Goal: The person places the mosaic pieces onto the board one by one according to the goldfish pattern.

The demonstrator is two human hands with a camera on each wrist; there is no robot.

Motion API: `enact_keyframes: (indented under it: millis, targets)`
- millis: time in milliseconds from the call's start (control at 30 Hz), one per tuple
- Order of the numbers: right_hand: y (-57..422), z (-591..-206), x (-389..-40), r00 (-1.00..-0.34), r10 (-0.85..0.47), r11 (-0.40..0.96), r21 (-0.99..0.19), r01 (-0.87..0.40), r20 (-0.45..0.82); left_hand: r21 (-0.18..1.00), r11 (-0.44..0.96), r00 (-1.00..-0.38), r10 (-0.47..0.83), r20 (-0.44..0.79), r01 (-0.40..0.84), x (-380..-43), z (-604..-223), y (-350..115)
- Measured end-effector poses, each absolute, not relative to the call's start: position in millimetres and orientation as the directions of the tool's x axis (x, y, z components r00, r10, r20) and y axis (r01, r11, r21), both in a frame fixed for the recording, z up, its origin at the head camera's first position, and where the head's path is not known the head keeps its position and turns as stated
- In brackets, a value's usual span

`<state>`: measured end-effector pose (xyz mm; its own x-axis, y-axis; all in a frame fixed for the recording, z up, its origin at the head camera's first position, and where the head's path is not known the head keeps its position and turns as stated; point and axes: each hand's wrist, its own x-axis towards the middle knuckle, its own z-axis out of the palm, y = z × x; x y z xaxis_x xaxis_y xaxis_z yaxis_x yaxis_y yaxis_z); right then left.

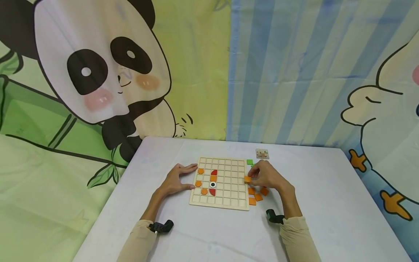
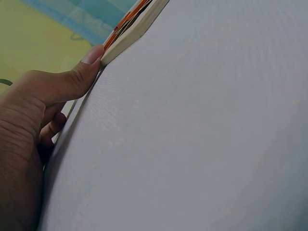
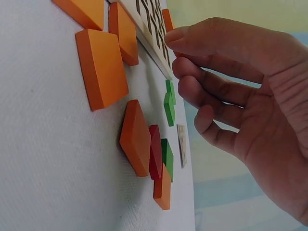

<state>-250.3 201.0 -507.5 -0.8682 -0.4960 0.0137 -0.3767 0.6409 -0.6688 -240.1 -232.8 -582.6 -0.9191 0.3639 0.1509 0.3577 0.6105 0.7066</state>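
A square wooden grid board [image 1: 229, 196] lies on the table with several pieces in its left columns: orange discs [image 1: 201, 171], red quarter-round pieces [image 1: 212, 192], an orange square and an eye piece [image 1: 212, 185]. At the board's left edge is my left hand [image 1: 173, 180], thumb and forefinger spread and touching the rim; the left wrist view shows the thumb tip [image 2: 91, 57] against the side. My right hand [image 1: 266, 176] pinches an orange square tile [image 1: 247, 179] between thumb and fingers, over the board's right edge. In the right wrist view, that tile [image 3: 168, 19] is partly hidden by the thumb.
Loose orange squares [image 1: 259, 197] lie right of the board, below my right hand. Green squares [image 1: 250, 162] sit by its upper right corner. A red piece [image 3: 155, 151] lies among the tiles. A small pattern card [image 1: 262, 153] lies farther back, before the curtain [image 1: 278, 72].
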Motion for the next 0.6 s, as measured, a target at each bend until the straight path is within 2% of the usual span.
enact_keyframes:
  millis: [300,600]
  targets:
    - [191,-509,-251,-0.851,-0.524,0.605,-0.709,-0.363,-0.012,0.704,0.615,-0.921,0.358,0.151,0.354,-240,-582,-233]
    - [178,-511,-248,-0.806,-0.591,0.542,-0.742,-0.394,-0.003,0.703,0.615,-0.921,0.359,0.153,0.356,-239,-581,-233]
